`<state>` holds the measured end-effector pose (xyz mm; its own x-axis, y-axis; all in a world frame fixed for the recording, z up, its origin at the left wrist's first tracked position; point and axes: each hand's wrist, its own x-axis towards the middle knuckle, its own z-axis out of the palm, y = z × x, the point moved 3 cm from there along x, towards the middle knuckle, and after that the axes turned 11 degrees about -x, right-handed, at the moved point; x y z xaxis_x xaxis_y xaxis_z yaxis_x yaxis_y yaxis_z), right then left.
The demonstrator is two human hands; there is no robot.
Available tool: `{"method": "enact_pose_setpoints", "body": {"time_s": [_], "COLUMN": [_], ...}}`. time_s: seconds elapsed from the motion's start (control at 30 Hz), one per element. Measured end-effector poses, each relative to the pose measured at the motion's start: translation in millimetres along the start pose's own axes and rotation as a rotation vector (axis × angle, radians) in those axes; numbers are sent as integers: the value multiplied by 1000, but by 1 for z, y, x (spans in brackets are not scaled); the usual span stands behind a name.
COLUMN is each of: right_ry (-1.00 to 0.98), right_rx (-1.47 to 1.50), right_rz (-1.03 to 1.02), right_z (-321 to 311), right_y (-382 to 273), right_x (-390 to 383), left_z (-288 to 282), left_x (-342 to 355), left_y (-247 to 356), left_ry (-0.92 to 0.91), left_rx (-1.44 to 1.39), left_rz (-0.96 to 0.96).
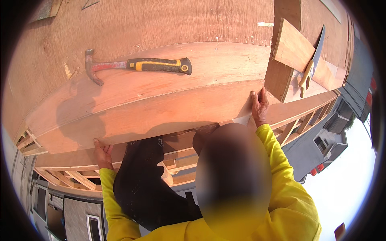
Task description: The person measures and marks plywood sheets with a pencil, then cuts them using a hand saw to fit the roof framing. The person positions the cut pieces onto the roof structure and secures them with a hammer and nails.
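A long plywood strip (161,108) stretches from left to right in front of me. At its near edge on the left, my left hand (103,154) is closed, thumb on top and the other fingers partly hidden. My right hand (260,106) grips the strip's right end, with thumb and a finger visible at the corner. Just beyond, a second plywood piece (201,60) lies with a claw hammer (138,65) on it. The hammer has a worn red shaft and a black and yellow grip, and its head points left.
A handsaw (313,62) with a pale handle rests on a short plywood offcut (295,44) at the right. Large plywood sheeting (161,20) spreads across the far side. Below the near edge runs an open wooden frame (76,178). My black-clad leg (140,180) is close to the strip.
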<state>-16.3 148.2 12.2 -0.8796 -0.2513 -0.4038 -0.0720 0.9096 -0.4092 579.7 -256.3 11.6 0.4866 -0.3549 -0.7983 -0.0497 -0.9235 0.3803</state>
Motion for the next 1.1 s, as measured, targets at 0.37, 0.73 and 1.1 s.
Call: {"method": "enact_pose_setpoints", "body": {"time_s": [0.37,0.73,1.1], "right_ry": [145,-92,201], "right_rx": [250,483,607], "right_rz": [-171,-253,-220], "right_z": [6,-8,39], "right_y": [-20,7,56], "right_x": [3,0,-60], "left_z": [-28,48,96], "left_x": [29,3,-24], "left_y": [10,60,74], "left_ry": [-56,-90,-141], "left_rx": [55,161,302], "left_rz": [22,204,292]}}
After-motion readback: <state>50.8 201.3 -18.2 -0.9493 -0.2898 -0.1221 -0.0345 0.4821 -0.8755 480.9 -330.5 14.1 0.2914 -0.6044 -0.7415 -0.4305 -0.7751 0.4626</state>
